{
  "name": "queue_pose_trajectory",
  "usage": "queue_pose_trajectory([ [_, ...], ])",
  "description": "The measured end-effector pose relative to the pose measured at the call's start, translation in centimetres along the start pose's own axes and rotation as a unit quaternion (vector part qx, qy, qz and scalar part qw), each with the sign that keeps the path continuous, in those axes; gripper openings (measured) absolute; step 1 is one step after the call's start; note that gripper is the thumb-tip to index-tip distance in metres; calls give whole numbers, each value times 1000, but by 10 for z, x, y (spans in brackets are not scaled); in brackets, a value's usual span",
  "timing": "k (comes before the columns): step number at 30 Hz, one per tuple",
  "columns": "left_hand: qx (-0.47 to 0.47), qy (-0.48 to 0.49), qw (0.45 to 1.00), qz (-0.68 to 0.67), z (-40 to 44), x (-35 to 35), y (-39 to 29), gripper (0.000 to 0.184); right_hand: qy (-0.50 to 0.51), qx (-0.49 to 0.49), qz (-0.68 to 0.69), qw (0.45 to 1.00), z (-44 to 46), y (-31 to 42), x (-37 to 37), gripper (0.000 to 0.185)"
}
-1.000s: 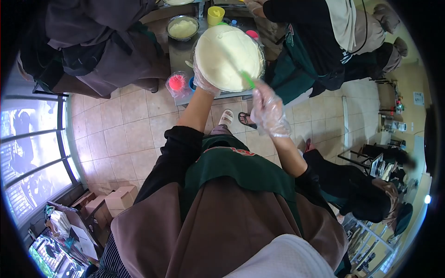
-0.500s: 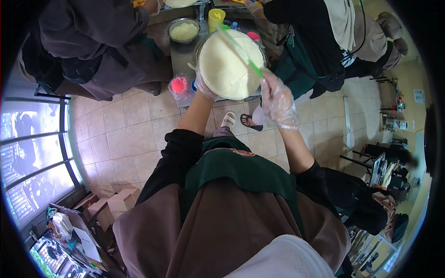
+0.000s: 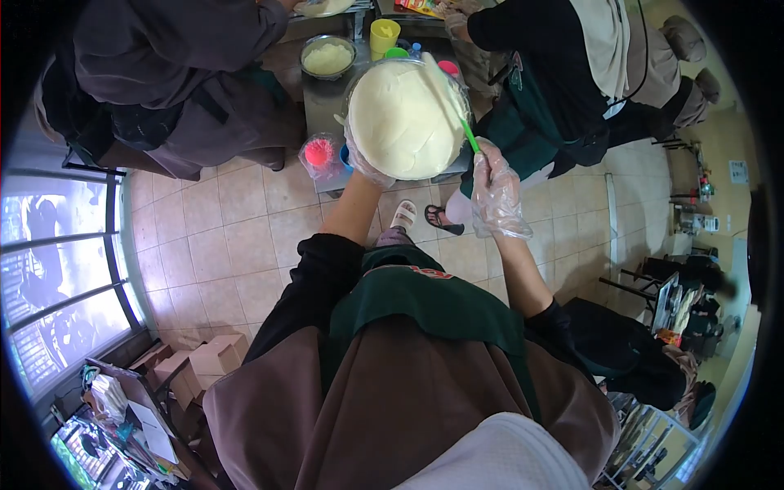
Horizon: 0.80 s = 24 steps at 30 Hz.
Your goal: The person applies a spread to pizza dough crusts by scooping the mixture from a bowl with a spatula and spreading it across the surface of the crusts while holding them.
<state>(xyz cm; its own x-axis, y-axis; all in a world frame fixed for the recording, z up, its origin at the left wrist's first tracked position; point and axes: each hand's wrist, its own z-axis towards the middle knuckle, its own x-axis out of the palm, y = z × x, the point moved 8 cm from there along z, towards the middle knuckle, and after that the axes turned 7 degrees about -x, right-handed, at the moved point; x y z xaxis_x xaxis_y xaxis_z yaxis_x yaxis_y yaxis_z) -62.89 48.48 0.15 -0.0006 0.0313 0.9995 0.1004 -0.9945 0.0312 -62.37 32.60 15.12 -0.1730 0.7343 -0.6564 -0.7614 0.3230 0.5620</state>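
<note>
A broad round thing coated in pale cream (image 3: 400, 126), perhaps a cake, is in front of me; its underside is hidden. My left hand (image 3: 367, 165), in a clear plastic glove, holds it at the lower left edge, with most fingers hidden beneath or behind it. My right hand (image 3: 496, 189), also gloved, is closed around the green handle of a spatula (image 3: 469, 135). The spatula's pale, cream-smeared blade lies along the right edge of the cream, pointing away from me.
On the metal table (image 3: 321, 114) behind stand a bowl of pale shreds or cream (image 3: 327, 59), a yellow cup (image 3: 384, 35) and a red item in clear plastic (image 3: 318, 152). One person (image 3: 180, 82) stands at left, another (image 3: 543, 98) at right. Cardboard boxes (image 3: 218, 356) sit lower left.
The spatula has swung from across the top of the cream to its right edge. My right hand has shifted slightly right and down. The left hand still holds the round thing.
</note>
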Motion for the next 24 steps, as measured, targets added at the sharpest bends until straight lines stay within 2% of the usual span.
queue_pose_trajectory([
  [2, -2, -3, 1000, -1, -1, 0, 2, 49, 14, 109, -80, 991, -9, -30, 5, 18],
  [4, -4, -6, 1000, -2, -1, -1, 2, 49, 17, 100, -89, 991, -10, -30, 15, 19],
  [6, -7, -11, 1000, -1, -2, -4, 4, 49, 39, 27, -64, 997, -5, -8, 25, 22],
  [8, -12, -15, 1000, 1, -2, -7, 5, 49, 63, 20, -66, 996, -6, 0, 30, 22],
  [10, -16, -18, 1000, 3, -3, -9, 4, 50, 150, -41, -57, 986, -10, 9, 46, 22],
  [11, -16, -20, 1000, 5, -3, -9, 3, 50, 162, -38, -33, 986, -9, 15, 46, 21],
  [12, -14, -21, 1000, 5, -5, -10, 2, 50, 161, -37, -33, 986, -11, 15, 46, 21],
  [14, -13, -25, 1000, 8, -5, -13, 0, 50, 67, -36, 0, 997, -10, 15, 30, 21],
  [15, -12, -26, 1000, 8, -5, -13, -1, 51, 69, -36, 1, 997, -10, 12, 29, 21],
  [17, -12, -28, 1000, 6, -5, -16, -2, 51, 9, 94, -22, 995, -11, -15, 18, 21],
  [18, -12, -28, 1000, 5, -6, -17, -3, 51, 9, 94, -22, 995, -12, -17, 20, 21],
  [20, -17, -29, 999, 5, -6, -17, -2, 51, 62, 167, -89, 980, -17, -31, 25, 21],
  [22, -23, -29, 999, 4, -5, -17, 1, 52, 57, 137, -79, 986, -16, -21, 31, 22],
  [24, -27, -29, 999, 2, -5, -18, 1, 52, 43, -49, -36, 997, -11, 12, 37, 22],
])
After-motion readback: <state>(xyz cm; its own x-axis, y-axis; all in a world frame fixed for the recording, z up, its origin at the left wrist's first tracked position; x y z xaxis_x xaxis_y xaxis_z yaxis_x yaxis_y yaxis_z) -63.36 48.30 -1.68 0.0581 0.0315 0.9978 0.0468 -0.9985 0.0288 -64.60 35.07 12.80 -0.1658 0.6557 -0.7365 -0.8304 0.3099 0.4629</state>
